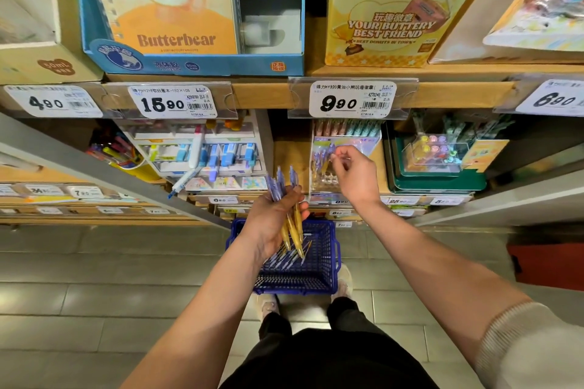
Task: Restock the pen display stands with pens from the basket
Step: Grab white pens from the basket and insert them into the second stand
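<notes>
My left hand [274, 217] grips a bunch of pens [289, 199] with yellow barrels and purple tops, held above the blue basket [328, 265] on the floor. More pens [286, 259] lie in the basket. My right hand [354, 175] reaches into the clear pen display stand [344, 148] on the shelf, its fingertips pinching a purple-topped pen [330, 151] among the pens standing there. The stand's front holes [328, 181] show bare.
A white display [218, 155] of blue correction tapes and markers stands left of the pen stand. A green tray [439, 167] with colourful items sits to the right. Price tags line the wooden shelf edge [259, 95] overhead. My feet stand beside the basket on the tiled floor.
</notes>
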